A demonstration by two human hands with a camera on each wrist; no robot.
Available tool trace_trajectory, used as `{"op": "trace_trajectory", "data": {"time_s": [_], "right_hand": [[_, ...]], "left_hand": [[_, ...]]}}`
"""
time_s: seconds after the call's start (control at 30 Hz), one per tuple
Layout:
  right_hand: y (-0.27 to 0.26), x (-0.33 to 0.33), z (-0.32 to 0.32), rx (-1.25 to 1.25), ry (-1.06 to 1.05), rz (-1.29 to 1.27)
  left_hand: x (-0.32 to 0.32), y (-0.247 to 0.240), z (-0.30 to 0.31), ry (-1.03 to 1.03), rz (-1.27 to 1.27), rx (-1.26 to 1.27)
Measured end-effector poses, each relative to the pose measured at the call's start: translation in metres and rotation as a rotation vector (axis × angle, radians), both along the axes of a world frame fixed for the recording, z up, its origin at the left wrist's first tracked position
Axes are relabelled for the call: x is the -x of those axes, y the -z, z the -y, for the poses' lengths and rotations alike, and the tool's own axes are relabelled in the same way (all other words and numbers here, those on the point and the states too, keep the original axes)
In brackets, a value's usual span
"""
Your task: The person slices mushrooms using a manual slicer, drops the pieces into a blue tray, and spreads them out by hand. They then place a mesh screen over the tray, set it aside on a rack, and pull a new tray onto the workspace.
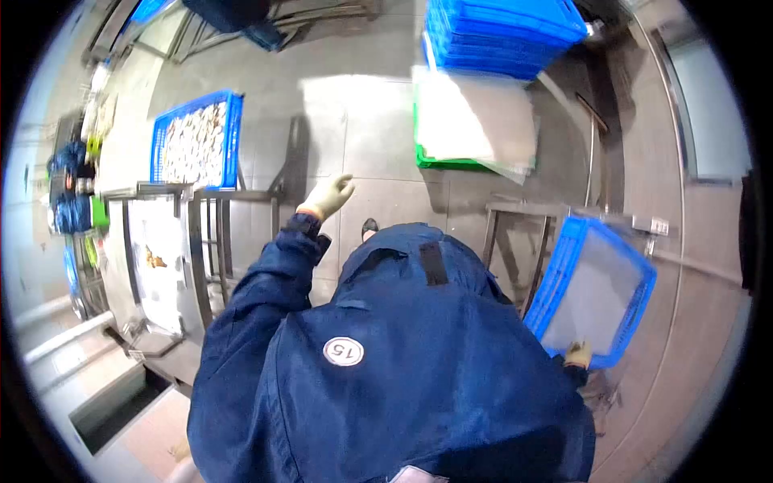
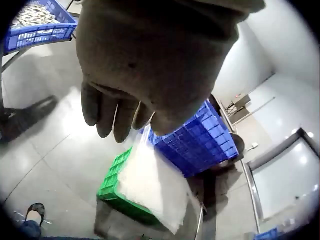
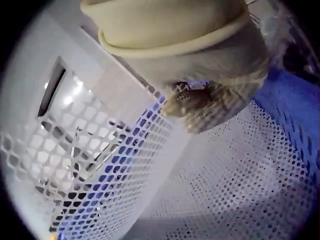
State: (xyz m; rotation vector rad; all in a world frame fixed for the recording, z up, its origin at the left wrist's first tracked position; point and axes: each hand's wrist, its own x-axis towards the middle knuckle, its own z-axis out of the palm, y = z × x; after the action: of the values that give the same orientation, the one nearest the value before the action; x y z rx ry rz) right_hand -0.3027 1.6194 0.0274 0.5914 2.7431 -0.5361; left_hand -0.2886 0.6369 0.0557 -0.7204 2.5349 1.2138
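Observation:
My gloved left hand (image 1: 328, 197) hangs in the air over the floor, holding nothing; in the left wrist view its fingers (image 2: 114, 116) extend loosely. At the near edge of a blue crate (image 1: 554, 282) on the right is my gloved right hand (image 1: 577, 352). A white mesh sheet (image 1: 600, 290) lies in that crate. In the right wrist view the curled fingers (image 3: 215, 107) of the right hand grip the white mesh (image 3: 165, 165) near its upper edge; the thumb is not clearly visible. The mesh bends upward at the left there, with the blue crate wall (image 3: 295, 110) at the right.
A green crate (image 1: 459, 163) bearing white sheets (image 1: 475, 117) stands ahead, beside stacked blue crates (image 1: 503, 36). To the left, a blue crate (image 1: 236, 141) of small pale pieces rests by a metal stand (image 1: 197, 241). A metal frame (image 1: 515, 211) stands at the right.

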Motion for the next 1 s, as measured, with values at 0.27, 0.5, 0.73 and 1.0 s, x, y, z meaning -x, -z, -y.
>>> {"op": "trace_trajectory", "data": {"time_s": [0.27, 0.5, 0.73, 1.0], "right_hand": [[-0.204, 0.023, 0.108, 0.516, 0.866, -0.915], [-0.423, 0.045, 0.330, 0.186, 0.171, -1.230], [-0.434, 0.114, 0.570, 0.432, -0.455, -0.957], [-0.372, 0.142, 0.837, 0.527, -1.224, -0.614]], "left_hand": [[0.056, -0.040, 0.026, -0.323, -0.130, -0.935], [0.059, -0.041, 0.057, -0.692, -0.426, -1.463], [0.004, -0.004, 0.095, -0.698, -0.341, -1.443], [-0.146, -0.028, 0.163, -0.872, -0.414, -1.124]]}}
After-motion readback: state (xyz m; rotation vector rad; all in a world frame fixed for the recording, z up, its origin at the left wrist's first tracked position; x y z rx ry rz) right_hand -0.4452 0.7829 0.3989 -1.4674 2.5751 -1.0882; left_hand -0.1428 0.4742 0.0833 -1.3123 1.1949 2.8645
